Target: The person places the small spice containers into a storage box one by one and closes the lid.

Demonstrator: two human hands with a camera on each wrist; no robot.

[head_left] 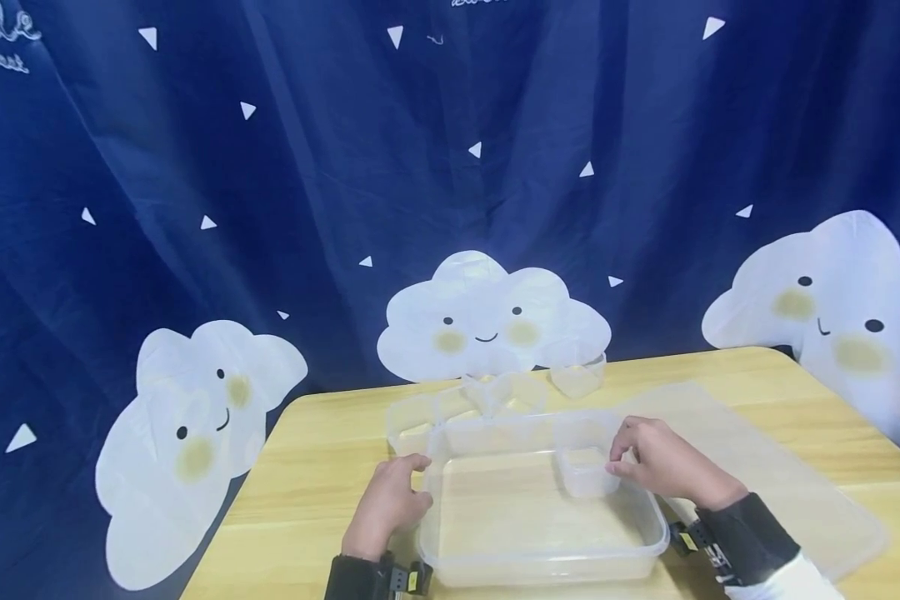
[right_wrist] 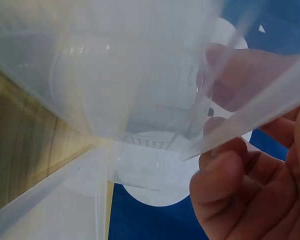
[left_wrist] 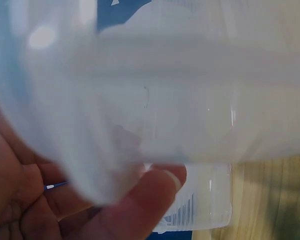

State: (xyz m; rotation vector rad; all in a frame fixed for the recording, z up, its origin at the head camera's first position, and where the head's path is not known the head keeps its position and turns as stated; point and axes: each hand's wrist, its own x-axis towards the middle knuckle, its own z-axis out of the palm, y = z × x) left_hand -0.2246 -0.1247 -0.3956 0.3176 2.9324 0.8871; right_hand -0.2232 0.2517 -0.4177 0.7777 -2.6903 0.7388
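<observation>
A large clear rectangular plastic container [head_left: 543, 568] stands on the table, its top uncovered. Inside its far right corner is a small clear box [head_left: 587, 479]. My right hand [head_left: 663, 458] reaches over the big container's right wall and pinches the small box at its right side; through the clear plastic, the right wrist view shows a finger [right_wrist: 235, 75]. At the left wall, my left hand [head_left: 390, 504] touches the big container from outside, thumb and index finger apart. Up close in the left wrist view, the thumb [left_wrist: 140, 210] lies by the container's blurred edge.
Several clear small boxes [head_left: 412, 417] stand in a row behind the big container, with another small box [head_left: 577, 379] at the table's back edge. A flat translucent lid [head_left: 765, 475] lies on the right of the wooden table [head_left: 285, 492]. A blue curtain [head_left: 450, 167] hangs behind.
</observation>
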